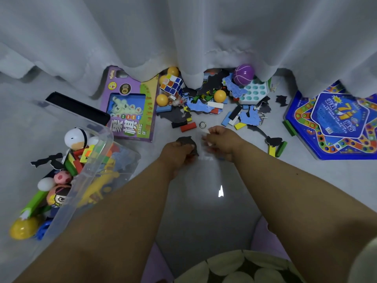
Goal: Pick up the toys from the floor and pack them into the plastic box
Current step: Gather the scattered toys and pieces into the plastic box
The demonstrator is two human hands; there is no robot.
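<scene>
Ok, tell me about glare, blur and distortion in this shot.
Head view: a bright glare spot on the glossy floor between the forearms; wide-angle bending at the edges; the right hand looks motion-blurred; dim, soft lighting, with the curtain hazy.

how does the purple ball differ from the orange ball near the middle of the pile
The purple ball looks larger and has pale curved lines like a basketball; the orange ball is smaller and plain. The purple ball sits farther back at the curtain's hem, while the orange ball lies forward among the puzzle pieces. Both are round and on the floor, not yet packed.
</scene>
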